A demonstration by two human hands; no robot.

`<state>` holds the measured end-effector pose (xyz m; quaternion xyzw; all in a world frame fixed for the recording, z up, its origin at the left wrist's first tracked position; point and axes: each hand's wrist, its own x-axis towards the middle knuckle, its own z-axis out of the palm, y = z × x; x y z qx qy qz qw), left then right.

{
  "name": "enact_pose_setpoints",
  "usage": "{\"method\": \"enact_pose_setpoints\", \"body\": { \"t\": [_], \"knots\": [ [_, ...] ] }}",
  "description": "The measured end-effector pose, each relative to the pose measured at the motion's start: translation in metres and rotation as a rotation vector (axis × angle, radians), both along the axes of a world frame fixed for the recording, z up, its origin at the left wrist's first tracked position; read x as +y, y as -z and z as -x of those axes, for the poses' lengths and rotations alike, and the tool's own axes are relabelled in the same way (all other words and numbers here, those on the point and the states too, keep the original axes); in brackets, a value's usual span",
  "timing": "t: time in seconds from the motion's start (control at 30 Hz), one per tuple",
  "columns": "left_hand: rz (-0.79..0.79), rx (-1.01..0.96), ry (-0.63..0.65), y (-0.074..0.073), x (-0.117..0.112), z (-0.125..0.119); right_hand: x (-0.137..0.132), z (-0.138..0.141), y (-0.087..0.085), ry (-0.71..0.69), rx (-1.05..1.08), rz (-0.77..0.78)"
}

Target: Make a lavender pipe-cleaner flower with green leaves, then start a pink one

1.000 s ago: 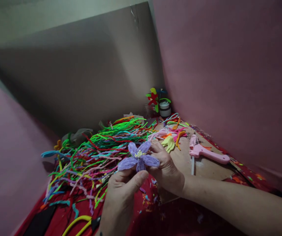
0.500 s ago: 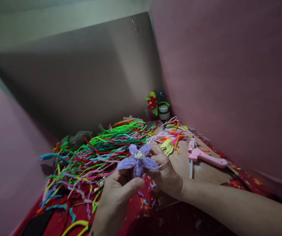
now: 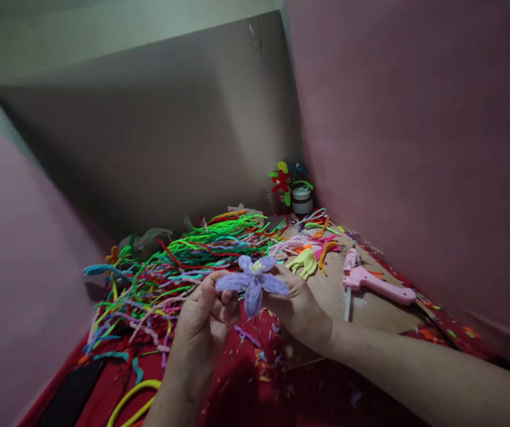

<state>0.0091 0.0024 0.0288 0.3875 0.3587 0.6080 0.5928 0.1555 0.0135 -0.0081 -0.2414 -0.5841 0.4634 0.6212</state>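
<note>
One purple flower (image 3: 252, 280) with five petals is held above the red cloth (image 3: 246, 367), in front of the loose pile of pipe cleaners (image 3: 184, 261). The left hand (image 3: 204, 314) pinches its left petal, and the right hand (image 3: 299, 305) closes on its right side. One pink glue gun (image 3: 377, 281) lies on the board (image 3: 370, 308) to the right. One white jar (image 3: 302, 200) stands in the corner; any label on it is too small to read.

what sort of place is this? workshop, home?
Probably a small craft nook, maybe at home: a heap of coloured pipe cleaners, a pink glue gun beside it, and a purple flower held between left hand and right hand.
</note>
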Motion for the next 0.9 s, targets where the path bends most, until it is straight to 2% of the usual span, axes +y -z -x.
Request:
{"method": "enact_pose_setpoints", "body": {
  "t": [0.07,0.17,0.23,0.3,0.43,0.57,0.63,0.7,0.77,0.9],
  "knots": [
    [-0.054,0.088,-0.076,0.003,0.001,-0.002,0.003,0.002,-0.003,-0.096,0.171,0.139],
    [-0.132,0.435,-0.16,0.009,-0.003,-0.012,0.007,0.004,-0.004,-0.153,0.306,0.37],
    [-0.199,0.6,-0.122,0.016,-0.007,-0.02,0.009,0.005,-0.003,-0.169,0.371,0.467],
    [-0.291,0.717,-0.118,0.025,-0.009,-0.027,0.01,0.005,0.0,-0.188,0.437,0.482],
    [-0.406,1.039,-0.267,0.039,-0.006,-0.03,0.01,0.007,0.002,-0.191,0.508,0.459],
    [-0.594,1.423,-0.401,0.044,-0.001,-0.023,0.008,0.01,0.006,-0.14,0.491,0.479],
    [-0.676,1.553,-0.41,0.045,0.001,-0.02,0.008,0.012,0.009,-0.117,0.462,0.478],
    [-0.71,1.562,-0.378,0.046,0.002,-0.018,0.008,0.012,0.011,-0.105,0.432,0.46],
    [-0.687,1.461,-0.346,0.044,0.002,-0.018,0.008,0.012,0.012,-0.116,0.417,0.428],
    [-0.468,1.152,-0.253,0.038,-0.001,-0.017,0.006,0.01,0.006,-0.22,0.327,0.35]
  ]
}}
